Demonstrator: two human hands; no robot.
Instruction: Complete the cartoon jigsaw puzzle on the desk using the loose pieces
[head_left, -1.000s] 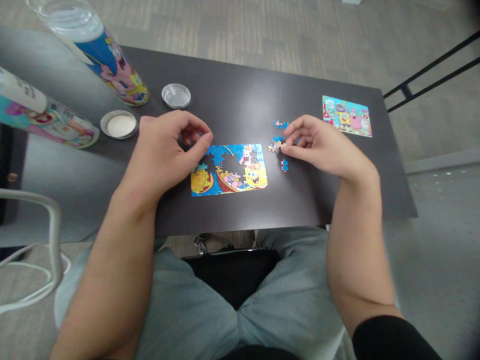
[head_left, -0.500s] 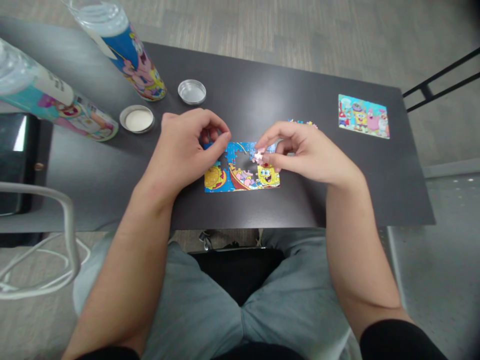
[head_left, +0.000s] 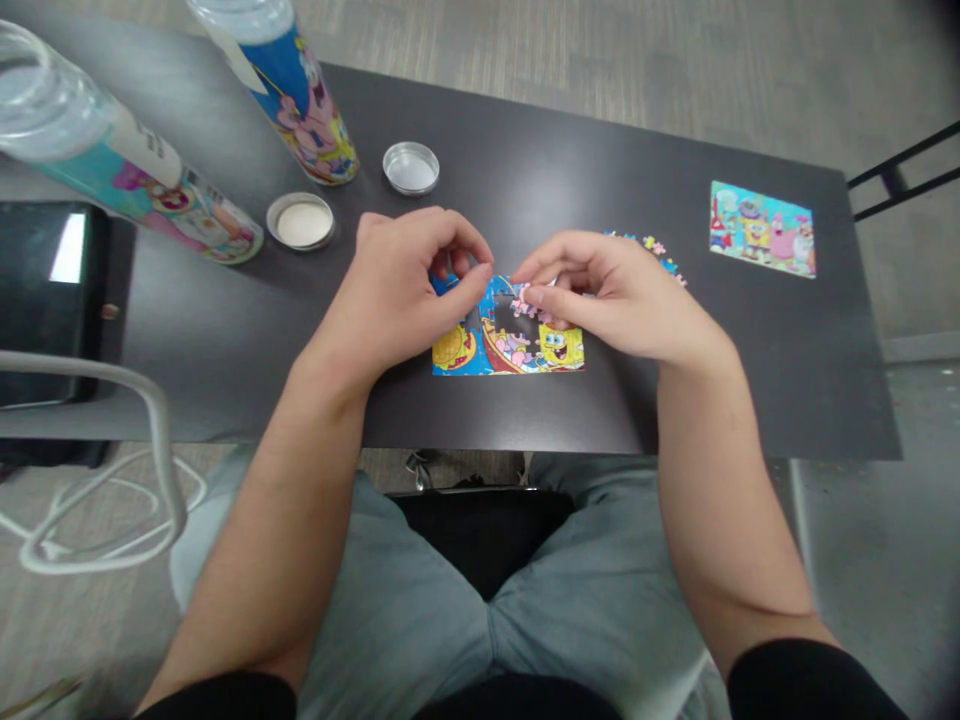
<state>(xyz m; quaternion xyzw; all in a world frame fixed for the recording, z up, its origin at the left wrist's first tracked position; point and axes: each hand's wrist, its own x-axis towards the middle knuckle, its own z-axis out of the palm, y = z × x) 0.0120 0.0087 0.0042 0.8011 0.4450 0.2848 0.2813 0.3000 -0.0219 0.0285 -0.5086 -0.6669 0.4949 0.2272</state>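
A partly assembled jigsaw puzzle with a yellow cartoon sponge, a burger and a boat lies on the dark table, with a gap at its middle. My right hand is over its upper right part, thumb and forefinger closed at a pink puzzle piece by the gap's upper edge. Whether that piece lies flat cannot be made out. My left hand rests over the puzzle's upper left corner, thumb and forefinger tips together; anything between them is hidden. Loose puzzle pieces lie beyond my right hand, partly covered by it.
A picture card lies at the table's right. Two clear printed tubes stand at the left, near two round metal lids. A black shiny object and a white looped cable are at the far left.
The whole view has shifted, so the table things appear farther right. My right fingers have lowered onto the pink piece by the gap's upper edge. My left hand keeps its pinch over the puzzle.
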